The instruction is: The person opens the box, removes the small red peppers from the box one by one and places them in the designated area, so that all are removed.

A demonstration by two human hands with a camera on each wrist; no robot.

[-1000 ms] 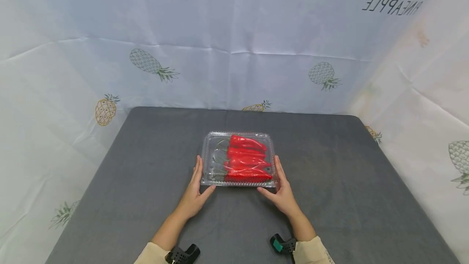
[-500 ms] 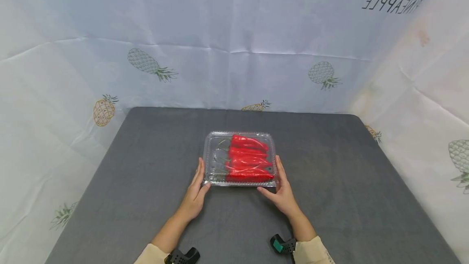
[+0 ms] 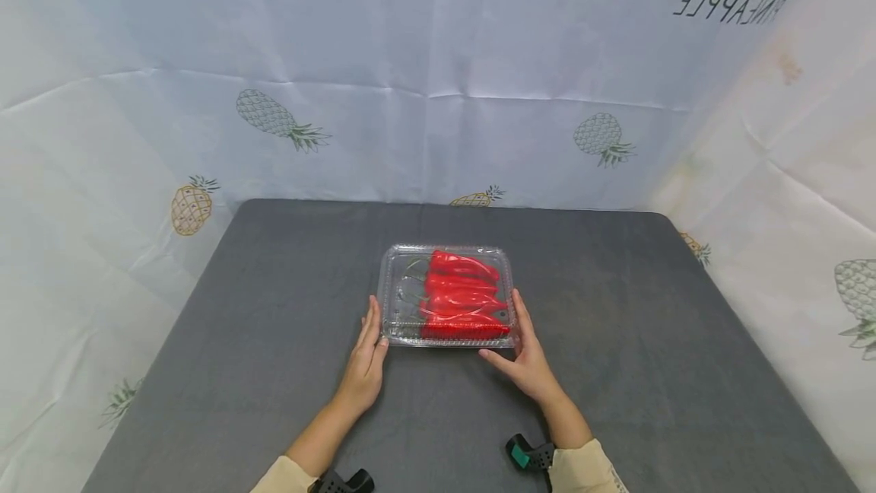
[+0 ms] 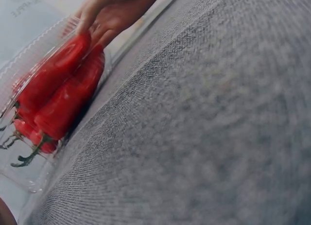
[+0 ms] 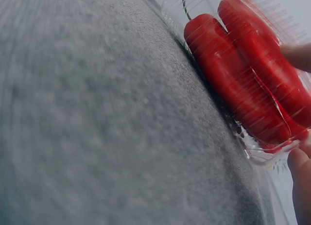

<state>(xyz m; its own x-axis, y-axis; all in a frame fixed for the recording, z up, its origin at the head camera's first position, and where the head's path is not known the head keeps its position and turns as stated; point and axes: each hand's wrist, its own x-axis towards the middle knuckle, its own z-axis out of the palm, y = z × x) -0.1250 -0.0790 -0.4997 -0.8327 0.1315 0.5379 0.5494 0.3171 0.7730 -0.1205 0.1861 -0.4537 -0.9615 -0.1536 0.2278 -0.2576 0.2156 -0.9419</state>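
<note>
A clear plastic clamshell box lies on the grey table, lid closed. Inside, several red peppers lie side by side, stems toward the left. My left hand rests its straight fingers along the box's left side, thumb at the front left corner. On the opposite side my right hand lays straight fingers against the box, its thumb spread toward the front edge. The right wrist view shows the right thumb at the corner near the pepper tips. Only a sliver of the left hand appears in the left wrist view.
The table is covered in grey cloth and has rounded far corners. A pale curtain printed with pineapples hangs behind it and along both sides. Black wrist devices sit at the sleeve cuffs.
My left thumb has drawn in from the box's front edge toward the left fingers at the corner. The box has shifted only slightly; the right hand keeps its place.
</note>
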